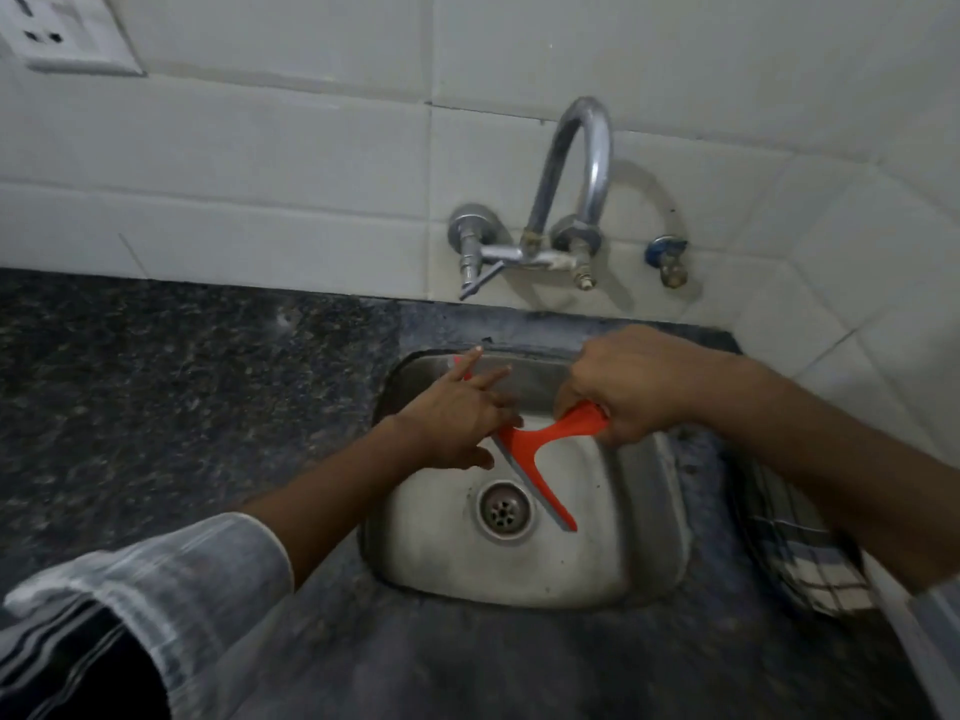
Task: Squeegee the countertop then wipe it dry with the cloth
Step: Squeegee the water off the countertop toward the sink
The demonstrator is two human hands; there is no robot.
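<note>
**Head view: both hands on the squeegee over the sink**

Head camera looks down on a steel sink set in a dark speckled countertop. Both forearms reach in from the near edge and meet above the basin.

The right hand comes in from the right with the wrist bent down and the knuckles toward the far wall. Its fingers are curled tight around the handle of the orange squeegee, so the fist hides the end of the handle.

The left hand enters from the near left, the grey striped sleeve pushed up the forearm. Its fingers are spread and extended, pointing to the far left corner of the sink, and the hand lies along the far part of the squeegee's blade, covering it. The thumb sits on the near side of the blade. Whether the hand pinches the blade or only rests on it cannot be told.

The squeegee's blade runs diagonally over the basin, its near end just right of the drain.

A checked cloth lies on the countertop just right of the sink, partly hidden under the right forearm. A curved tap stands out from the tiled wall beyond the sink.
</note>
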